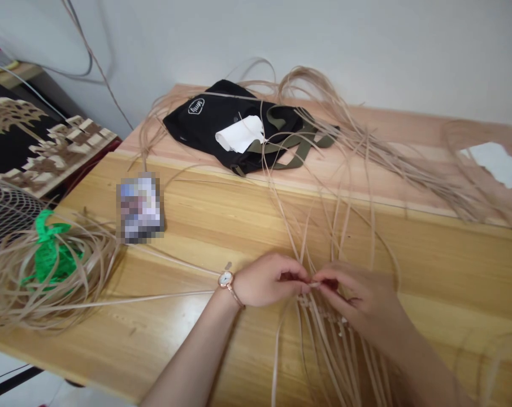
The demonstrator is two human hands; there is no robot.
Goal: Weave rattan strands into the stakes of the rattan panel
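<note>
My left hand (277,278), with a watch (225,278) on its wrist, pinches a pale flat cane strip (313,284). Facing it, my right hand (358,297) pinches the same strip, and the two sets of fingertips almost meet. Below them lies a partly woven row (317,310) where several long strips cross; my right hand hides part of it. The lengthwise strips (324,350) fan out toward me and away across the table. Two strands run from under my left wrist toward a loose coil of cane (99,265) at the left.
A green tie (52,254) binds the coil. Behind my hands lie a black bag (213,118) with white paper (241,134) on it and a long cane bundle (391,152). A blurred-out object (140,208) stands left of centre. Another white paper (495,164) lies far right.
</note>
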